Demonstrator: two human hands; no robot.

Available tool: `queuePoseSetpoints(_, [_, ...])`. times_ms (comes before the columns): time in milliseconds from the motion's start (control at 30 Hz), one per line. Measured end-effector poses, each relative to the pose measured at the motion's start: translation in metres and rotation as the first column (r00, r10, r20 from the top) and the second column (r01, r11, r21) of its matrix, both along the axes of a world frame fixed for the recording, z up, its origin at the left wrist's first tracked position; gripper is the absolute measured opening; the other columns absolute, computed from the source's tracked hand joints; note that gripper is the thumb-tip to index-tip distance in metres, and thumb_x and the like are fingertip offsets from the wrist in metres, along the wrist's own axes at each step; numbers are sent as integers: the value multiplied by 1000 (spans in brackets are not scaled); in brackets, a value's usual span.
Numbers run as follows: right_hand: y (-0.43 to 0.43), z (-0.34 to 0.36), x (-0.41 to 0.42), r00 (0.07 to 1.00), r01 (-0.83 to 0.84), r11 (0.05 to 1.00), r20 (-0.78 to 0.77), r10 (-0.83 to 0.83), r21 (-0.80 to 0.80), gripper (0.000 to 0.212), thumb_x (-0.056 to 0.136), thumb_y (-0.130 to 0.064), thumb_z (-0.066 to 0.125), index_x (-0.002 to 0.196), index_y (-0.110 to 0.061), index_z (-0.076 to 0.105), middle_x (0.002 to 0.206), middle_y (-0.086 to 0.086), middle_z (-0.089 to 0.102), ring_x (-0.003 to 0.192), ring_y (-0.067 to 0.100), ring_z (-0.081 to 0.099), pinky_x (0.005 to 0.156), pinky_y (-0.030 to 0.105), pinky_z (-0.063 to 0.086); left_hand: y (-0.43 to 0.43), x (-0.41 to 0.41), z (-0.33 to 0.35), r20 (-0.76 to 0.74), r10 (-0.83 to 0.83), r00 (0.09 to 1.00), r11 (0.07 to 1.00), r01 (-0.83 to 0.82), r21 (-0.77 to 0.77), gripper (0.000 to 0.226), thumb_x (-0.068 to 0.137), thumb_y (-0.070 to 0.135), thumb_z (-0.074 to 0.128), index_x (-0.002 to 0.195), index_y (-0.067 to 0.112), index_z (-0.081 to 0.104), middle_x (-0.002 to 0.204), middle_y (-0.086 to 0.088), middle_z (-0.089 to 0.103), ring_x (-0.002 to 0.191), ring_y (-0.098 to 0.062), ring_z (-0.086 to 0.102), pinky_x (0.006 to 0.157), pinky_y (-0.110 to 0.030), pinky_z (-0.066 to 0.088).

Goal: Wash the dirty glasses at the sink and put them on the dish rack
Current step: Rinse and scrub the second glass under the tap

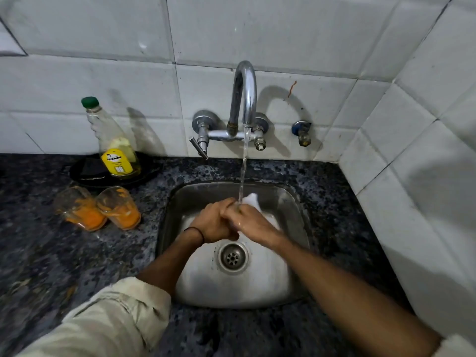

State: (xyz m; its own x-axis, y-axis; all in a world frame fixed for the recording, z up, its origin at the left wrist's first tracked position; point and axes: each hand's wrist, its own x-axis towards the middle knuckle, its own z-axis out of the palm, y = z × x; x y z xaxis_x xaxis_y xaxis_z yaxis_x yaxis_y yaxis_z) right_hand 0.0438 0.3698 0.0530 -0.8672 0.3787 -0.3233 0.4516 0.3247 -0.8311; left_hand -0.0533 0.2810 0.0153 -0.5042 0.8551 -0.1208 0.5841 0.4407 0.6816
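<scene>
Two dirty glasses stand side by side on the counter left of the sink, both smeared with orange residue: one (82, 210) and the other (121, 207). Over the steel sink (296, 202), my left hand (213, 222) and my right hand (253, 222) are pressed together under the running water (243, 171). Both are closed on a white cloth-like thing (251, 198) that sticks out behind and under my right hand. I cannot tell whether it is a cloth or a sponge. No glass is in either hand.
The curved tap (244, 99) is mounted on the tiled wall. A dish soap bottle (118, 150) with a green cap stands on a black plate (85, 173) behind the glasses. The drain (233, 256) lies below my hands. A tiled wall closes the right side. No dish rack is in view.
</scene>
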Motion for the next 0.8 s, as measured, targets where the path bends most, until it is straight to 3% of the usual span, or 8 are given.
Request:
queuePoseSetpoints(100, [-20,-26,-12,747,634,554,240,-620,-539,47,100,-50,43,95,-10,68,85,9,71,87,26,68,90,43,55,8,1,26,-274,-197,941,846,22,-533,59,61,40,82,114,28,58,107,0,65,102,-23,62,90,-41,47])
queuePoseSetpoints(167, [-25,-43,-19,642,696,204,471,-605,-688,53,103,-44,35,107,1,62,101,22,68,109,39,62,95,51,51,16,2,33,-328,-355,875,721,33,-692,53,66,38,79,114,26,60,115,-3,63,108,-24,59,90,-40,43])
queuePoseSetpoints(233, [-35,-53,-24,682,675,121,552,-480,-728,52,105,-40,28,112,1,59,118,29,60,121,44,53,91,50,48,23,7,33,-351,-446,824,609,-8,-793,56,73,36,76,123,22,57,125,-4,59,117,-25,56,95,-39,43])
queuePoseSetpoints(300, [-37,-62,-29,771,618,252,509,-384,-745,45,105,-33,31,128,-3,56,133,26,58,131,42,48,99,49,45,27,10,28,-346,-477,808,524,-55,-850,59,73,36,75,127,20,56,126,-3,58,118,-25,55,96,-41,45])
queuePoseSetpoints(400, [-26,-58,-35,836,535,523,504,-215,-664,31,103,-27,45,127,-9,54,108,14,65,117,34,58,80,43,54,23,6,22,-286,-422,861,525,-25,-851,51,76,42,70,121,21,59,115,-1,60,109,-23,59,90,-39,48])
queuePoseSetpoints(567, [-10,-57,-39,851,507,833,284,-442,-222,34,89,-33,57,64,-12,66,62,7,66,63,26,63,76,39,57,-2,-9,1,182,-127,975,868,198,-455,35,70,34,82,99,20,70,97,1,71,98,-23,66,78,-29,48])
queuePoseSetpoints(667, [-3,-43,-34,964,225,972,130,-232,67,42,87,-33,55,54,-10,69,54,5,68,61,22,68,72,35,58,-22,-9,-28,721,6,693,999,27,-34,22,70,14,77,92,9,73,93,-13,74,95,-27,68,90,-39,53])
queuePoseSetpoints(800, [4,-12,-30,997,-75,964,0,78,256,46,95,-40,52,64,-11,70,60,4,70,51,16,67,56,28,53,-28,-6,-41,908,-77,411,986,-104,131,21,78,4,68,99,0,66,97,-20,66,95,-31,64,95,-44,50])
